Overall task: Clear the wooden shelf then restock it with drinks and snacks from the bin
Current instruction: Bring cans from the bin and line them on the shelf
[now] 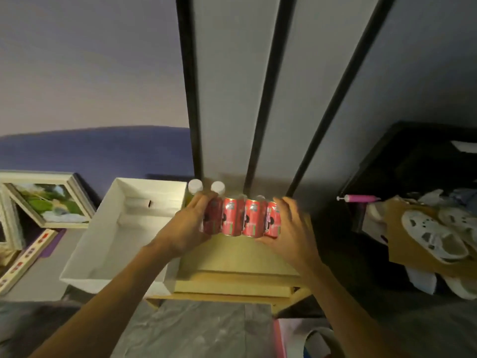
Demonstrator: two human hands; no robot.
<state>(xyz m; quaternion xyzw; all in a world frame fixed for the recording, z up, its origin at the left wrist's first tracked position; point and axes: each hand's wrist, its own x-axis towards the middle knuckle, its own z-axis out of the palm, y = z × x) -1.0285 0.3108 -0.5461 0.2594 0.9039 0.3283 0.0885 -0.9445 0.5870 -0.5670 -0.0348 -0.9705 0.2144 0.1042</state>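
The wall point(77, 60) on the left is pale above and blue lower down, dimly lit; to its right stand light panels point(232, 86) split by three dark vertical strips point(265, 99); the floor point(193, 329) is grey and marbled; at far left framed pictures point(51, 200) lean together by the wall; at right a black unit point(413, 156) sits in shadow, with a pink tool point(360, 198) lying on its edge and a heap of white shoes point(433, 233) and brown cardboard point(402, 244) beside it.
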